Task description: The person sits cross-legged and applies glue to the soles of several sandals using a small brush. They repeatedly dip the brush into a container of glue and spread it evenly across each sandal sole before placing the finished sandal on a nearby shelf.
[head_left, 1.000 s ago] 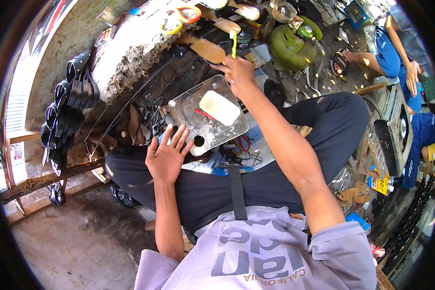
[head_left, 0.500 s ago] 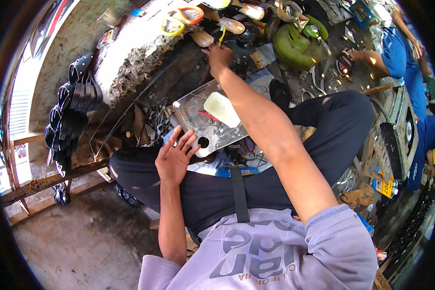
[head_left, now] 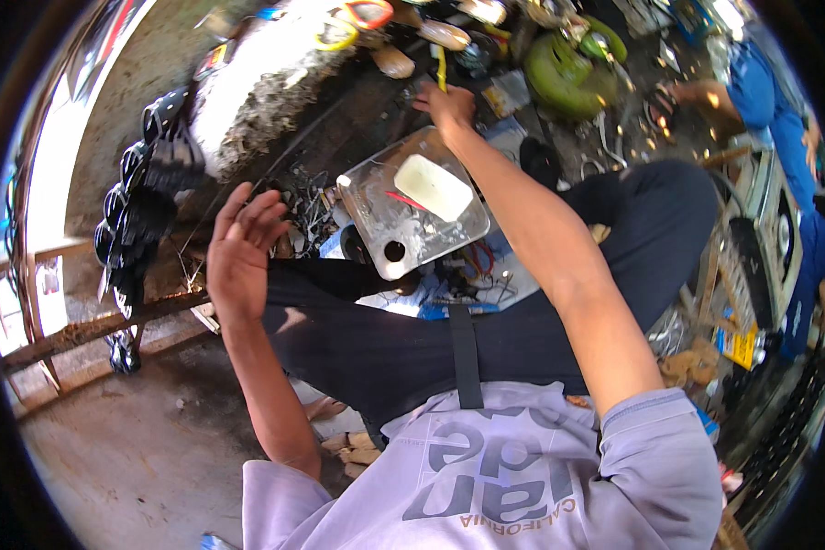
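Note:
My right hand point(head_left: 449, 108) reaches out past the far edge of a scuffed, clear-grey board point(head_left: 362, 197). Its fingers are closed around a thin yellow stick-like tool point(head_left: 442, 69), whose lower end is hidden in the grip. On the board lie a cream-white shallow dish point(head_left: 435, 186) and a slim red item point(head_left: 405, 200) partly beside it; a dark round spot point(head_left: 394, 250) shows at the near corner. Raised over my left knee, my left hand point(head_left: 243, 247) is empty with its fingers apart, close to the hanging black straps point(head_left: 151, 183).
Tan foot-shaped forms point(head_left: 392, 62) and orange- and yellow-handled scissors point(head_left: 368, 13) lie at the far side. A green gas cylinder point(head_left: 559, 82) stands beyond. A person in blue point(head_left: 752, 96) sits at the right, behind a fan-like device point(head_left: 765, 238). A wooden rail point(head_left: 101, 330) runs left.
My left hand has swung left and up, away from the board's corner. My right hand has shifted rightward, with the yellow tool moving along with it.

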A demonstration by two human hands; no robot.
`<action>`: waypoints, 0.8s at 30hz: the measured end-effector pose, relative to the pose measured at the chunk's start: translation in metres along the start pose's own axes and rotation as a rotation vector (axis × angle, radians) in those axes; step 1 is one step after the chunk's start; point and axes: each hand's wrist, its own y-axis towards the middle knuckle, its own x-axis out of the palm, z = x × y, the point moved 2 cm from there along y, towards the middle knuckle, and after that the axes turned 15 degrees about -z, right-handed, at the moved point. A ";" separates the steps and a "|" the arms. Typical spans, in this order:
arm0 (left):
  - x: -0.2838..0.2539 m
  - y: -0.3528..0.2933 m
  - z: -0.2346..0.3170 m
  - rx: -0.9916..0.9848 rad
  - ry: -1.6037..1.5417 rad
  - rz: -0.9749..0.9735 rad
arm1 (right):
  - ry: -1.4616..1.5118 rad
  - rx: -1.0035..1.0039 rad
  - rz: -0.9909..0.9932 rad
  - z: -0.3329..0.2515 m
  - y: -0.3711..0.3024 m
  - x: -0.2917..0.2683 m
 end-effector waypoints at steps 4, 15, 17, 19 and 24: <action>-0.014 -0.018 -0.015 -0.084 0.123 0.065 | -0.062 -0.059 -0.034 0.003 0.013 0.016; -0.043 -0.071 -0.074 -0.092 0.039 0.306 | 0.015 -0.133 -0.047 -0.006 0.036 0.038; -0.044 -0.071 -0.075 -0.111 0.068 0.283 | 0.047 -0.171 -0.050 -0.011 0.029 0.038; -0.045 -0.070 -0.076 -0.110 0.065 0.304 | 0.012 -0.193 -0.102 -0.014 0.023 0.039; -0.045 -0.070 -0.078 -0.127 0.070 0.315 | 0.056 -0.243 -0.158 -0.022 0.021 0.046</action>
